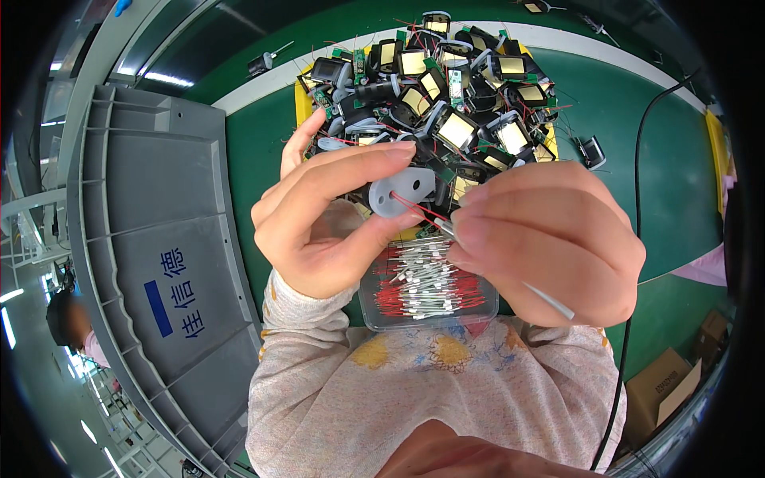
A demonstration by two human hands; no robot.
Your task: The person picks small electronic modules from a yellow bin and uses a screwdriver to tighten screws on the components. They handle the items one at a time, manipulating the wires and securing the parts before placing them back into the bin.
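1. The grey plastic disc with a small hole is up in the air, over the middle of the green worktop, between your two hands.
2. Your left hand pinches the disc. Your thumb is under it and your pointing finger lies along its top. Your other fingers curl loosely behind.
3. A thin red wire comes out of the disc and runs down to your right hand.
4. Your right hand is closed up, with the fingertips pressed together on a thin metal tool. You hold it like a pencil. Its tip is right by the red wire, near the disc.
5. Just under your hands sits a clear plastic tray near the front edge of the worktop. It is full of little red and white wire bits.
6. Behind your hands, toward the back edge, there is a big pile of small black parts with shiny square faces and red wires.
7. A big grey plastic bin stands at the left edge of the worktop.
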